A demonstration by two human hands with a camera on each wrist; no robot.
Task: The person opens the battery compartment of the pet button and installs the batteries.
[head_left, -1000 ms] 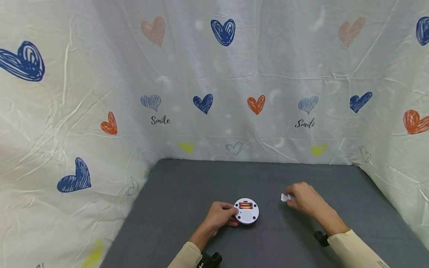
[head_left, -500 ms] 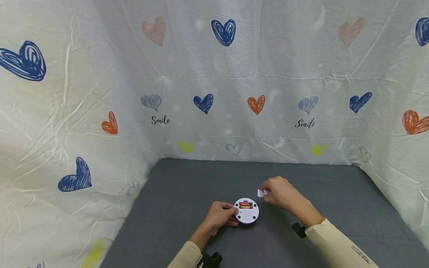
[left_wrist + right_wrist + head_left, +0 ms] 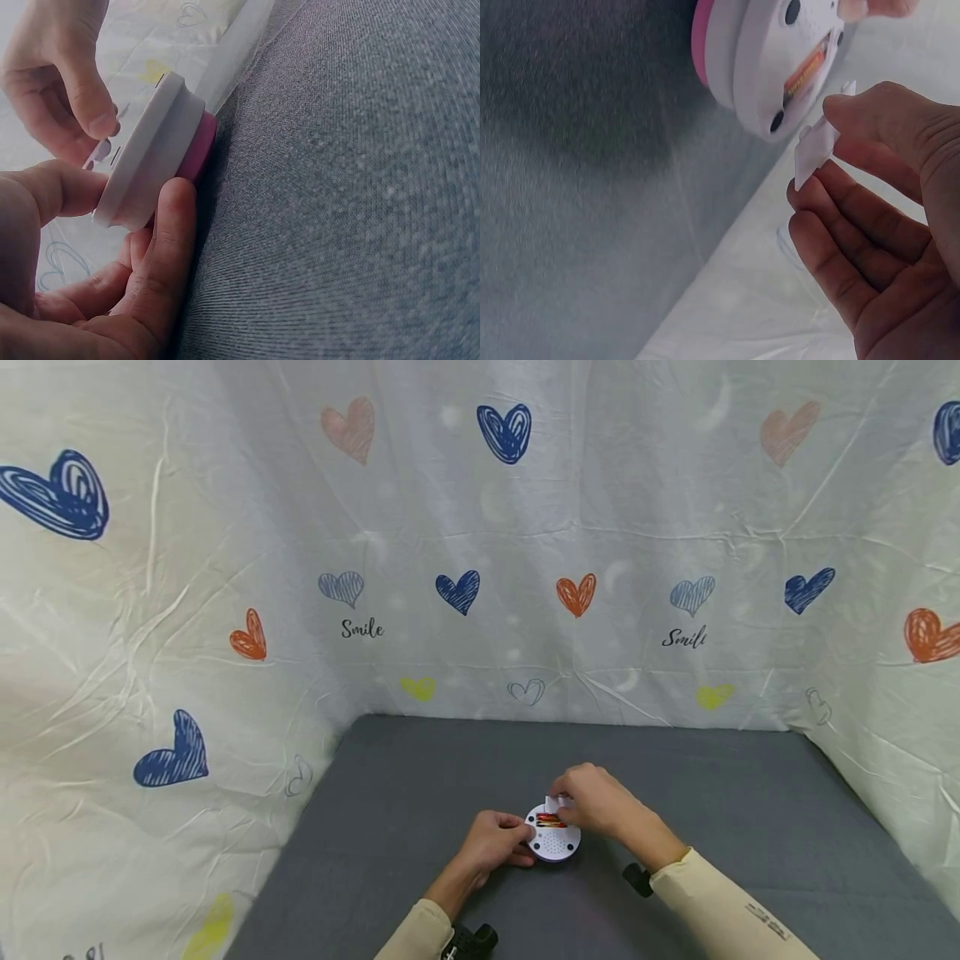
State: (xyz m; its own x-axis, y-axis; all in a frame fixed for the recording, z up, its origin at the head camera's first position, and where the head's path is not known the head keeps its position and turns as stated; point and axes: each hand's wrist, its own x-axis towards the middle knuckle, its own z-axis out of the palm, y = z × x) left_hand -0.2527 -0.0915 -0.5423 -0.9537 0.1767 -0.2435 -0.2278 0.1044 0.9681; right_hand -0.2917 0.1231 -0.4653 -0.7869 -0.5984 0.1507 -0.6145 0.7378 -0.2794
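Observation:
A round white device with a pink layer beneath lies with its battery side up on the grey cloth. Batteries with orange-red wrappers show in its uncovered compartment, and dark round feet sit near its rim. My left hand grips the device's left edge, thumb on top and fingers against the side. Between thumb and fingers, my right hand pinches a small white battery cover. In the head view the cover overlaps the compartment's far edge; the right wrist view shows it tilted and apart from the opening.
Grey cloth covers the table around the device. A pale curtain printed with hearts hangs behind and at both sides. Dark wrist cameras are strapped at the cuffs of both sleeves.
My right hand has carried the battery cover leftward from the right side of the table to above the device. The left hand and the device have stayed in place.

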